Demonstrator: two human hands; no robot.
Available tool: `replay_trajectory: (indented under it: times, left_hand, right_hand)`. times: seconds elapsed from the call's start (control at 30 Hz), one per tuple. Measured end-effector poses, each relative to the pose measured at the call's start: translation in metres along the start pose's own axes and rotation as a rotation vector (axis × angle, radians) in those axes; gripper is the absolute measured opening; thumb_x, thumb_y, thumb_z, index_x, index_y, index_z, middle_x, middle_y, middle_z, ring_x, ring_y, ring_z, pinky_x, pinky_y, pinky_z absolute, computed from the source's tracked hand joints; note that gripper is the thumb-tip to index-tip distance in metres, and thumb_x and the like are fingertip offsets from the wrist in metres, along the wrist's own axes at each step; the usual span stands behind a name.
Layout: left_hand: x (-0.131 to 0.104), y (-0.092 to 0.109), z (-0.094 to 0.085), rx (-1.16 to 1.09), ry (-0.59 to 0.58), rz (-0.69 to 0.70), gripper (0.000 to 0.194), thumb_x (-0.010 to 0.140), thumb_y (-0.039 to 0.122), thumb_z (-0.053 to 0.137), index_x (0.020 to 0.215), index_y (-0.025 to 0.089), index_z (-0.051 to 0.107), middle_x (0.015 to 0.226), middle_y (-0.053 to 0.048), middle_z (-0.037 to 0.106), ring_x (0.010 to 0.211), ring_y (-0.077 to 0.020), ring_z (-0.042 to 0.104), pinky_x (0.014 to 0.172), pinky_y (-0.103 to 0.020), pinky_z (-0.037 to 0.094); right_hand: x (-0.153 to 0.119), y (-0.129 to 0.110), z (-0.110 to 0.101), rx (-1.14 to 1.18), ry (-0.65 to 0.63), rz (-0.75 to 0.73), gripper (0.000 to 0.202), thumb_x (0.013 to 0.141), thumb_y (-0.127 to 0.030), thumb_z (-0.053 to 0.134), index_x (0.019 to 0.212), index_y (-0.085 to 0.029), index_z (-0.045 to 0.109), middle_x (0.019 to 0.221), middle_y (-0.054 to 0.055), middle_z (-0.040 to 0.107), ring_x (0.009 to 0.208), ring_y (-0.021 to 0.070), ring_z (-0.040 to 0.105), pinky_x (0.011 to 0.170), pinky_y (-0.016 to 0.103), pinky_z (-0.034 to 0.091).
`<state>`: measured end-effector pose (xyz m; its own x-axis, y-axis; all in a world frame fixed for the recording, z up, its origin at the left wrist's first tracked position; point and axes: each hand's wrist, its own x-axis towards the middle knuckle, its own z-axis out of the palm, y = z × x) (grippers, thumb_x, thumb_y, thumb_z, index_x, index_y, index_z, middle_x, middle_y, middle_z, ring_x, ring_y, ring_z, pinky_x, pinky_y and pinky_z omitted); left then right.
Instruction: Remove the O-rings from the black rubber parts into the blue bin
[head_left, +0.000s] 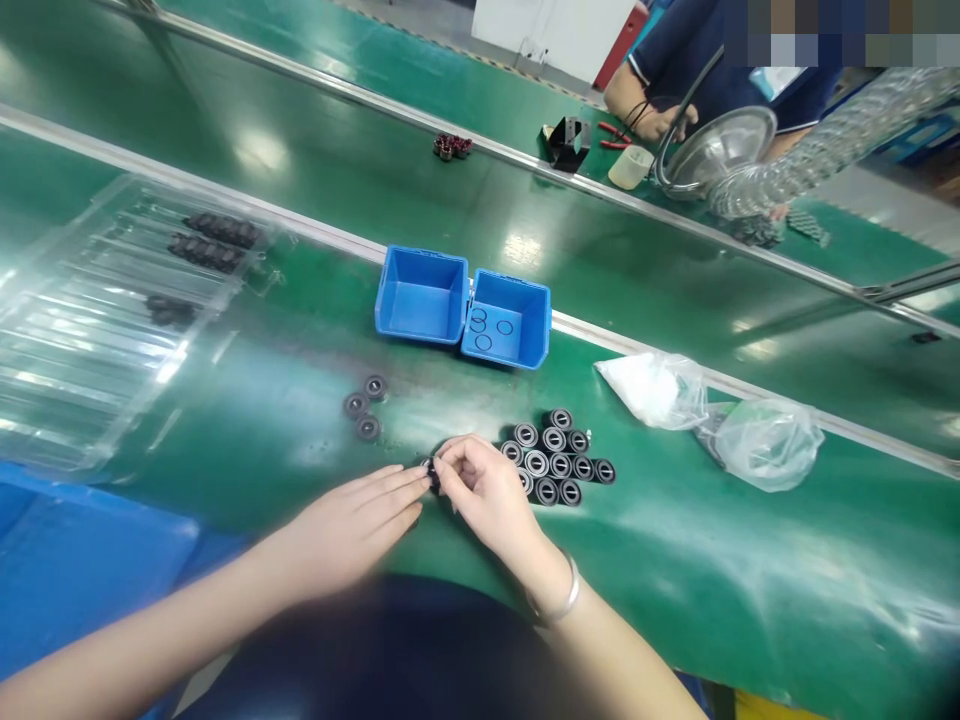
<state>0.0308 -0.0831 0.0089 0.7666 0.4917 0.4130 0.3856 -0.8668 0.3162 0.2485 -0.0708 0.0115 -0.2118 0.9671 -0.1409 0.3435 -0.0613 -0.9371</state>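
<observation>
Between my hands is a small black part [433, 474], mostly hidden by the fingers. My left hand [360, 530] lies extended with its fingertips against the part's left side. My right hand [480, 485] has its thumb and fingers pinched on the part from the right. Several black cylindrical parts [559, 465] stand in a cluster just right of my right hand. Three round black parts [367, 427] sit apart, up and left of my hands. Beyond them, a blue bin [506, 318] holds several thin black rings, beside another blue bin [421, 300] with nothing visible inside.
Clear plastic bags [769, 445] lie at the right. A transparent tray [90, 320] with dark parts is at the left, above a blue container [82, 570]. Across the metal rails, a person's hand [667, 122] is near red-handled pliers [615, 136] and a clear hose [832, 150].
</observation>
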Motion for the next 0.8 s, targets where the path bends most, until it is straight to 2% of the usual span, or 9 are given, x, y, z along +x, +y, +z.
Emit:
replay_trajectory:
  times: [0.1, 0.17, 0.23, 0.4, 0.53, 0.7, 0.8]
  left_hand:
    - [-0.003, -0.002, 0.001, 0.011, -0.029, 0.031, 0.037, 0.095, 0.004, 0.041, 0.127, 0.007, 0.059, 0.129, -0.017, 0.065, 0.134, -0.0251, 0.050, 0.112, -0.044, 0.043]
    - [-0.006, -0.004, 0.001, -0.003, -0.058, 0.039, 0.041, 0.094, 0.004, 0.040, 0.132, 0.007, 0.055, 0.132, -0.017, 0.063, 0.136, -0.0249, 0.046, 0.114, -0.044, 0.040]
    - [-0.008, -0.005, 0.001, -0.006, -0.080, 0.043, 0.043, 0.093, 0.004, 0.040, 0.134, 0.008, 0.053, 0.133, -0.017, 0.063, 0.138, -0.0245, 0.045, 0.115, -0.044, 0.039]
    - [-0.007, -0.005, -0.001, 0.008, -0.076, 0.064, 0.035, 0.093, 0.004, 0.041, 0.124, 0.006, 0.059, 0.126, -0.017, 0.067, 0.135, -0.0254, 0.048, 0.115, -0.045, 0.038]
    - [-0.004, -0.004, -0.001, 0.009, -0.085, 0.016, 0.034, 0.093, 0.002, 0.040, 0.117, 0.012, 0.063, 0.125, -0.014, 0.068, 0.139, -0.0268, 0.043, 0.118, -0.056, 0.026]
    - [-0.007, 0.000, 0.003, 0.049, -0.118, 0.001, 0.038, 0.097, 0.006, 0.033, 0.121, 0.010, 0.061, 0.128, -0.017, 0.066, 0.138, -0.0258, 0.045, 0.113, -0.045, 0.033]
    - [-0.007, 0.004, 0.004, 0.090, -0.125, -0.031, 0.040, 0.097, 0.006, 0.031, 0.120, 0.013, 0.063, 0.129, -0.015, 0.066, 0.135, -0.0243, 0.048, 0.110, -0.040, 0.032]
  right_hand:
    - [0.000, 0.002, 0.003, 0.186, -0.080, 0.172, 0.019, 0.093, -0.039, 0.058, 0.099, -0.021, 0.056, 0.063, -0.002, 0.063, 0.042, 0.0103, 0.054, 0.041, 0.021, 0.044]
    - [0.003, 0.002, 0.006, 0.332, -0.146, 0.269, 0.028, 0.091, -0.044, 0.060, 0.103, -0.019, 0.056, 0.060, -0.002, 0.064, 0.039, 0.0106, 0.055, 0.038, 0.020, 0.044]
    - [0.008, 0.002, 0.008, 0.454, -0.189, 0.343, 0.033, 0.086, -0.047, 0.066, 0.099, -0.018, 0.058, 0.059, -0.001, 0.064, 0.042, 0.0118, 0.058, 0.035, 0.018, 0.044]
    - [0.021, 0.002, 0.009, 0.622, -0.217, 0.440, 0.038, 0.073, -0.044, 0.079, 0.088, -0.013, 0.064, 0.059, -0.001, 0.063, 0.045, 0.0118, 0.061, 0.037, 0.018, 0.047]
    - [0.014, 0.002, 0.012, 0.737, -0.138, 0.434, 0.036, 0.077, -0.042, 0.075, 0.094, -0.012, 0.071, 0.060, 0.002, 0.065, 0.049, 0.0113, 0.060, 0.043, 0.020, 0.048]
    - [-0.008, 0.001, 0.023, 0.834, 0.025, 0.372, 0.032, 0.085, -0.038, 0.068, 0.109, -0.017, 0.074, 0.064, 0.001, 0.064, 0.055, 0.0099, 0.051, 0.055, 0.024, 0.044]
    - [-0.013, -0.001, 0.023, 0.860, 0.029, 0.363, 0.032, 0.085, -0.035, 0.069, 0.113, -0.020, 0.073, 0.071, 0.001, 0.065, 0.059, 0.0105, 0.049, 0.060, 0.026, 0.045]
